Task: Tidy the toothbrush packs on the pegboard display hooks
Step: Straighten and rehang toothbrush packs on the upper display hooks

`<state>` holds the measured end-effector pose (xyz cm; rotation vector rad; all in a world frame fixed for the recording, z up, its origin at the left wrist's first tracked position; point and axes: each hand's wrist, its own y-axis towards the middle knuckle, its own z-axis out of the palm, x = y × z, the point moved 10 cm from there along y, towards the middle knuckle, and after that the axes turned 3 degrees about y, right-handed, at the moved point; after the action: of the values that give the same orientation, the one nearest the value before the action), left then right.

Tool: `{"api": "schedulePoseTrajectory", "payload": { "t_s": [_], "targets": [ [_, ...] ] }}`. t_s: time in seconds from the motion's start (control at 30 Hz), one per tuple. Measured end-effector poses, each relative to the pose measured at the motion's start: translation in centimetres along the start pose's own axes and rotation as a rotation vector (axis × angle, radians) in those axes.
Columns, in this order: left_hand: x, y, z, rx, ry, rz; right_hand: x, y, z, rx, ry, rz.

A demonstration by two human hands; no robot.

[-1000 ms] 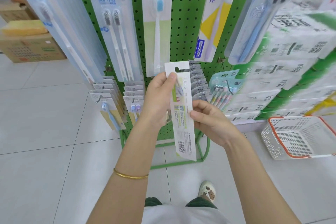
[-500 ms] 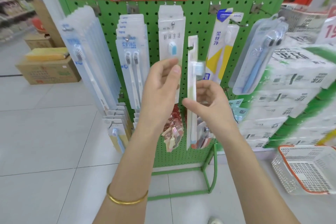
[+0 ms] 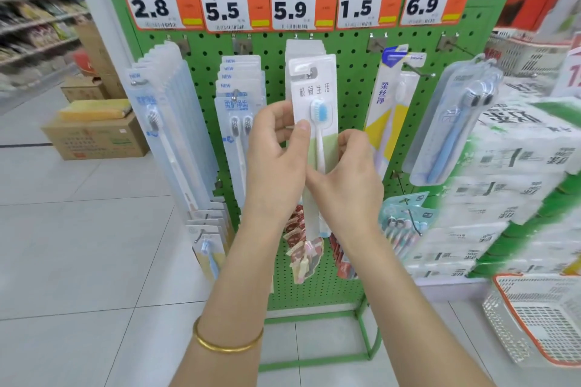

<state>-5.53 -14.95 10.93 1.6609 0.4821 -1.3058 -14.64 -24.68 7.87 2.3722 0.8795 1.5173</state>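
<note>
Both hands are holding the pack (image 3: pixel 314 93) upright against the pegboard (image 3: pixel 353 78), below the 5.9 tag (image 3: pixel 292 6). The left hand (image 3: pixel 276 166) is pinching its left edge; the right hand (image 3: pixel 349 179) is gripping its right edge.

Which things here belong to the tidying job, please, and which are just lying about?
Job: left hand, right hand, the white pack they pinch, pegboard, twin-brush packs.
Lying about: basket, cardboard box, tissue packs.
</note>
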Motion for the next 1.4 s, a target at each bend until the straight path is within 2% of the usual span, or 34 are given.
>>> {"api": "schedulePoseTrajectory", "payload": {
  "t_s": [0.17,0.47,0.83,1.03,1.2,1.4],
  "targets": [
    [-0.1,0.4,-0.3,-0.024,0.028,0.018,0.6,-0.1,0.3,-0.02,-0.063,-0.039],
    [0.9,1.4,-0.1,-0.012,0.303,0.028,0.2,0.9,2.2,-0.021,-0.006,-0.025],
    [0.0,1.6,-0.2,-0.085,0.334,0.12,-1.0,1.6,3.0,0.069,0.031,-0.068],
    [-0.6,1.8,-0.5,-0.124,0.333,0.173,0.6,6.3,-0.7,-0.081,0.243,-0.138],
    [-0.9,1.8,-0.3,-0.128,0.316,0.156,1.8,11.9,0.6,0.001,0.351,-0.106],
    [-1.2,1.6,0.1,-0.114,0.322,0.15,2.2,13.1,2.0,0.074,0.451,-0.083]
  ]
}}
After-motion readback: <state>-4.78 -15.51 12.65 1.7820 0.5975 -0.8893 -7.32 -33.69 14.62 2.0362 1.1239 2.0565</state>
